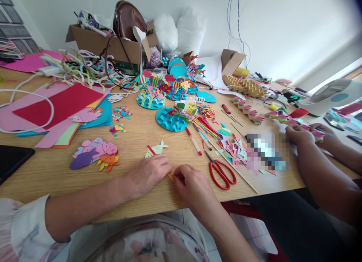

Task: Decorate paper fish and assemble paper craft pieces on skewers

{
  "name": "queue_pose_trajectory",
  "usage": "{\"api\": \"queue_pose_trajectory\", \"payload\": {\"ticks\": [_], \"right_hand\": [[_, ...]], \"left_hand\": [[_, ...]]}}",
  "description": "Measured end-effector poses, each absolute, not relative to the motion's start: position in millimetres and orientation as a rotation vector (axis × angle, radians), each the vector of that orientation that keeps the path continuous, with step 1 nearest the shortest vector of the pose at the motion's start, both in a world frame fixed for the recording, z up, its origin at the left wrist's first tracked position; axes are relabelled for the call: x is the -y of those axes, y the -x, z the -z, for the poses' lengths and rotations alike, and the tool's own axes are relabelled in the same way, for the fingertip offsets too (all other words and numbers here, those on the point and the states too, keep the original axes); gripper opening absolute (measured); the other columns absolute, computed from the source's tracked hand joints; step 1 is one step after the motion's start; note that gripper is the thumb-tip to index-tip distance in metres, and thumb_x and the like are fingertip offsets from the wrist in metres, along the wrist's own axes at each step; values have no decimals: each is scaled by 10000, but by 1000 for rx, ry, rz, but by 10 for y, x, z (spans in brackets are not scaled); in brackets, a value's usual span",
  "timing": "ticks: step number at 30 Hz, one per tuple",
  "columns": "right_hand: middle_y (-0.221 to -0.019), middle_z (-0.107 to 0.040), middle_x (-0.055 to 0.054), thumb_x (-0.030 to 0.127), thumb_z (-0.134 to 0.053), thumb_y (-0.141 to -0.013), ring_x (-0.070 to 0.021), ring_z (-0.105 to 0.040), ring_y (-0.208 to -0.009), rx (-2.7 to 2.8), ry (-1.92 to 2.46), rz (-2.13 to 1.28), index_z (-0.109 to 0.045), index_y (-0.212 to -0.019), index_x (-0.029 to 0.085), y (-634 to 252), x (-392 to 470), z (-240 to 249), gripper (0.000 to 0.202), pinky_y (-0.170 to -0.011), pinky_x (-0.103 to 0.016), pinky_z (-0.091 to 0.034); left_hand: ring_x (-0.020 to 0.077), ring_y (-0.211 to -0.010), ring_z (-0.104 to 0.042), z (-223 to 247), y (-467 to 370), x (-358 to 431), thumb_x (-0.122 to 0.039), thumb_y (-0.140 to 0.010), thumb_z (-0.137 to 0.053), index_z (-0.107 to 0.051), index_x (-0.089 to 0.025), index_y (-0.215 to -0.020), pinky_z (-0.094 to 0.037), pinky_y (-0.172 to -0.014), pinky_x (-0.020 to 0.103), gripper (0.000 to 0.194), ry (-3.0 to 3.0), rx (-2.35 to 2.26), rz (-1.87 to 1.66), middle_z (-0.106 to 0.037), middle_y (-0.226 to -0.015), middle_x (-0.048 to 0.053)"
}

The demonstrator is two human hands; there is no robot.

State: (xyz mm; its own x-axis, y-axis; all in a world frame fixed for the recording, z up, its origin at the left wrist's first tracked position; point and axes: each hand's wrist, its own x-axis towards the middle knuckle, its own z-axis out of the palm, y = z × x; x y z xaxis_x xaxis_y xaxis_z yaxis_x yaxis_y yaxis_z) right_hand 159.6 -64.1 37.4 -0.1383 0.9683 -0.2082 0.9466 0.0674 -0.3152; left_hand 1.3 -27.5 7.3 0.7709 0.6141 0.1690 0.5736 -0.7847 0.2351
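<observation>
A narrow yellow paper strip [170, 176] spans the small gap between my hands. My right hand [194, 184] pinches one end of it, thumb and forefinger together. My left hand [151, 171] is closed over the other end, its fingertips partly hidden. Just beyond my left hand lies a light green paper fish [157, 149] with red and yellow stripes, its lower part covered by my fingers. Red-handled scissors [222, 171] lie to the right of my right hand, blades pointing away. A pile of cut paper fish [97, 152] in pink, purple and orange sits to the left.
Coloured paper sheets [62, 107] and a dark tablet-like object [14, 162] lie at left. Blue decorated discs [171, 119], pens [194, 141], paper scraps [233, 147] and a thin stick [237, 171] spread ahead and right. Another person's hands [304, 135] work at the right.
</observation>
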Motion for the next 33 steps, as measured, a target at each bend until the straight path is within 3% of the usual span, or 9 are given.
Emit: {"api": "queue_pose_trajectory", "payload": {"ticks": [9, 28, 33], "right_hand": [[-860, -681, -78, 187, -480, -867, -209, -646, -773, 2381, 2053, -467, -644, -852, 171, -1522, 699, -366, 165, -561, -268, -343], [-734, -647, -33, 148, -485, -829, -149, -569, -665, 2190, 1847, -593, -610, -757, 168, -1609, 616, -373, 146, -590, -248, -335], [-901, -628, -49, 76, -427, -826, -150, -574, -812, 2129, 1622, -639, -551, -899, 171, -1701, 641, -396, 172, -695, -247, -403]], "left_hand": [[147, -780, -509, -99, -30, 283, -121, -895, -466, -586, -148, -793, -413, -681, 250, 159, -2756, -940, -341, -561, -798, 11], [157, -773, -500, -107, -34, 293, -111, -886, -465, -582, -149, -786, -414, -684, 262, 159, -2749, -962, -443, -540, -770, 10], [149, -760, -510, -79, -22, 263, -142, -889, -464, -577, -166, -755, -415, -692, 258, 177, -2633, -1001, -523, -530, -757, 2]]}}
